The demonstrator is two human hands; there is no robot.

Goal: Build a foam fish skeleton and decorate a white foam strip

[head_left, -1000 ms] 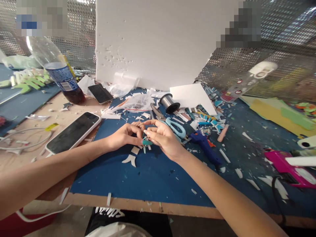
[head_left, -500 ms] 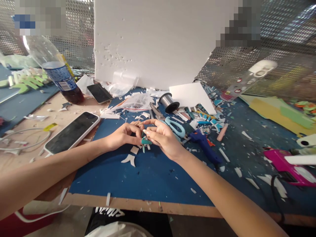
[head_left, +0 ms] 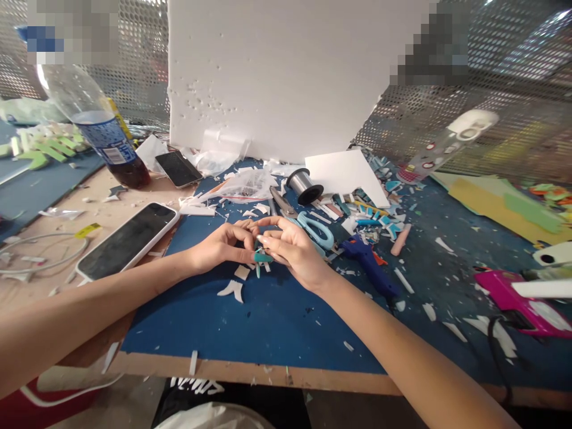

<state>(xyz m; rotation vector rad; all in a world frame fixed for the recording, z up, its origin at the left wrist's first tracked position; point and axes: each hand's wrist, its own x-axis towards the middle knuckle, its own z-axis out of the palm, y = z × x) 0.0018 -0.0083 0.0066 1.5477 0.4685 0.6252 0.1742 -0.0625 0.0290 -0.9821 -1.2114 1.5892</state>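
My left hand [head_left: 221,244] and my right hand [head_left: 292,250] meet over the blue mat [head_left: 250,322] at the table's middle. Both have their fingers curled in a pinch around a small teal foam piece [head_left: 263,257] held between them. White foam scraps [head_left: 233,289] lie on the mat just below the hands. Blue-handled scissors [head_left: 318,229] rest right behind my right hand.
A blue glue gun [head_left: 373,268] lies right of my hands, a wire spool [head_left: 304,186] behind. A white-cased phone [head_left: 127,239] and a second phone [head_left: 179,168] lie left, near a tilted bottle [head_left: 100,134]. A white foam board [head_left: 286,77] stands at the back. A pink tool [head_left: 521,301] sits far right.
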